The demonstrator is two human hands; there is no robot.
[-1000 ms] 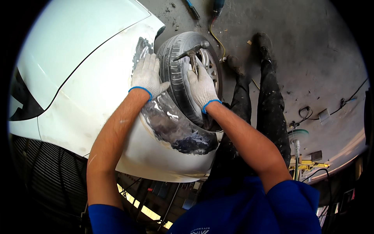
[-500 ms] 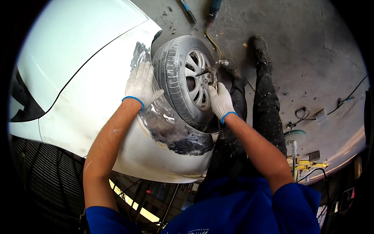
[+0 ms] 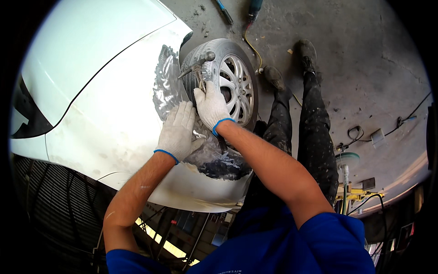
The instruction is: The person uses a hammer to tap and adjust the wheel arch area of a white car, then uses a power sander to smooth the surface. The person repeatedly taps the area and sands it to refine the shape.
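Observation:
My left hand (image 3: 177,130), in a white knit glove with a blue cuff, lies flat with fingers outstretched on the car's fender. Beneath it is a sanded patch (image 3: 165,89) of bare, shiny metal around the wheel arch of the white car body (image 3: 105,100). My gloved right hand (image 3: 211,107) is closed round the handle of a body hammer (image 3: 197,65). The hammer's head, pointed at one end and round at the other, is over the tyre beside the fender. The silver-spoked wheel (image 3: 238,86) sits partly behind my right hand and forearm.
A blue-handled tool (image 3: 225,11) and a dark power tool (image 3: 254,9) with a yellow cord (image 3: 250,48) lie on the concrete floor (image 3: 365,68). My shoes (image 3: 274,77) stand near the wheel. Cables, a hose and yellow equipment (image 3: 360,194) are at the right.
My right hand has carried the hammer left and up, from in front of the wheel to over the tyre. My left hand has slid down and slightly right along the sanded patch.

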